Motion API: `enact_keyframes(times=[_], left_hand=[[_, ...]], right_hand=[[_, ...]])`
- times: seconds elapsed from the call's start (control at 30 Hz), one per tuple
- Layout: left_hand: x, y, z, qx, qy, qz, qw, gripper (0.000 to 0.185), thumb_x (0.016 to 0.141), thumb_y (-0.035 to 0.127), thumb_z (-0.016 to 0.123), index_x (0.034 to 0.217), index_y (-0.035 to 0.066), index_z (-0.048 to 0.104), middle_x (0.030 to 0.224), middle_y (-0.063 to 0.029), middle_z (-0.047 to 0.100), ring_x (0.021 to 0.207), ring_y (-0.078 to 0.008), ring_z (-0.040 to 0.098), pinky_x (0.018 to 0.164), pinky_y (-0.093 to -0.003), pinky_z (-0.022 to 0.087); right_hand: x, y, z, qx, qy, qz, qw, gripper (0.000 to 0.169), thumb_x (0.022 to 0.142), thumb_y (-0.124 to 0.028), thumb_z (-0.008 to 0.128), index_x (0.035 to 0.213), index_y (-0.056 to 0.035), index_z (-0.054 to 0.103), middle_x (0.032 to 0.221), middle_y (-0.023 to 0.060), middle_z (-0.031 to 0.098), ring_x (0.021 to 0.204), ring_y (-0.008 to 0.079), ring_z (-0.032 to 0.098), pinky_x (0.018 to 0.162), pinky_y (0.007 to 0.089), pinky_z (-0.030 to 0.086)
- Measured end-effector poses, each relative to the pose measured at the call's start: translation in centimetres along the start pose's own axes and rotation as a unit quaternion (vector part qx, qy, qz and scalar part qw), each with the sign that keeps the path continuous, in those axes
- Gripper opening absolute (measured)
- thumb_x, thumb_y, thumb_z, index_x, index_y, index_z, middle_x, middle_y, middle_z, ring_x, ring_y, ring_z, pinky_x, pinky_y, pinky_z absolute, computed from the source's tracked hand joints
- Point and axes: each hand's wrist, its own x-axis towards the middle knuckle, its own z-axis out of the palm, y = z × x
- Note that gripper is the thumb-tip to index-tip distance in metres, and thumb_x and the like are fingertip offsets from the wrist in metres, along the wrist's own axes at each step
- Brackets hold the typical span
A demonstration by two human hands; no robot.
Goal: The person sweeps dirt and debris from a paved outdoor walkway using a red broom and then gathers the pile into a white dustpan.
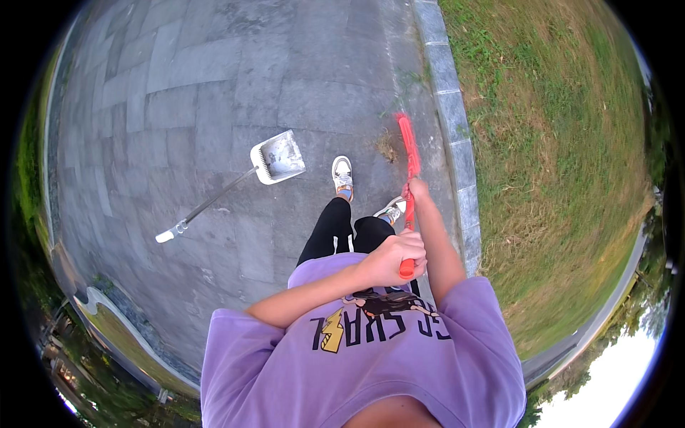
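A red broom (409,206) slants down in front of my body, both hands on its handle. My left hand (396,255) is closed around the handle near its top end, across my shirt. Farther down, my right hand (416,190) grips the same handle. The red bristles (408,136) are at the paving, slightly blurred, just right of a small clump of dry grass (386,146). Green weed strands (405,95) lie beyond the bristle tip. To the left, a white long-handled dustpan (286,155) rests on the stone, its inside marked with dirt.
Grey stone paving (203,112) spreads ahead and left. Along the right runs a stone kerb (454,117), with a grass lawn (551,176) beyond it. The dustpan's metal handle (219,196) lies toward the lower left. My shoes (342,172) stand between pan and broom.
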Motion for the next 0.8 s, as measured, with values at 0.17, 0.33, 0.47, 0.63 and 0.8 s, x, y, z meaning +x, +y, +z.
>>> enact_keyframes(times=[0.17, 0.33, 0.47, 0.63, 0.8], left_hand=[[0.3, -2.6, 0.5, 0.014, 0.021, -0.035, 0.999, 0.031, 0.078, -0.001, 0.070, 0.066, 0.001, 0.041, 0.065, -0.0111, 0.042, 0.065, -0.0301, 0.048, 0.069, -0.0369, 0.042], [-1.1, -4.0, 0.9, 0.037, -0.033, -0.015, 0.999, 0.030, 0.077, 0.001, 0.071, 0.065, 0.002, 0.044, 0.066, -0.0097, 0.043, 0.067, -0.0291, 0.046, 0.072, -0.0378, 0.041], [-2.6, -1.8, 1.3, 0.034, -0.065, -0.011, 0.997, 0.029, 0.076, 0.002, 0.073, 0.064, 0.005, 0.046, 0.068, -0.0073, 0.045, 0.070, -0.0269, 0.047, 0.074, -0.0365, 0.041], [-1.1, 0.5, 1.3, 0.057, -0.120, 0.060, 0.989, 0.028, 0.079, 0.010, 0.075, 0.066, 0.004, 0.051, 0.075, -0.0065, 0.049, 0.076, -0.0266, 0.051, 0.078, -0.0390, 0.042], [-0.5, -2.4, 3.3, 0.095, -0.204, 0.081, 0.971, 0.019, 0.078, 0.009, 0.072, 0.069, 0.002, 0.057, 0.071, -0.0087, 0.053, 0.077, -0.0271, 0.054, 0.078, -0.0396, 0.043]], right_hand=[[2.4, -3.4, -0.8, -0.117, 0.030, -0.063, 0.991, 0.017, 0.087, -0.003, 0.042, 0.074, 0.0018, 0.050, 0.058, 0.0112, 0.049, 0.042, 0.0210, 0.048, 0.037, 0.0361, 0.039], [1.5, -2.0, 1.8, -0.183, -0.038, -0.056, 0.981, 0.015, 0.091, -0.002, 0.040, 0.081, 0.0002, 0.051, 0.062, 0.0092, 0.051, 0.044, 0.0184, 0.049, 0.038, 0.0348, 0.041], [-0.1, 1.1, 2.9, -0.261, -0.037, -0.065, 0.963, 0.014, 0.087, -0.002, 0.045, 0.083, 0.0058, 0.056, 0.063, 0.0131, 0.056, 0.046, 0.0226, 0.055, 0.040, 0.0380, 0.044], [-3.2, -2.5, 2.3, -0.390, 0.007, -0.152, 0.908, 0.023, 0.085, -0.004, 0.047, 0.096, 0.0089, 0.062, 0.070, 0.0187, 0.065, 0.054, 0.0272, 0.065, 0.046, 0.0395, 0.052], [-3.9, -6.4, 5.0, -0.459, 0.001, -0.210, 0.863, 0.025, 0.084, -0.004, 0.047, 0.098, 0.0093, 0.062, 0.070, 0.0203, 0.066, 0.055, 0.0292, 0.067, 0.049, 0.0419, 0.055]])
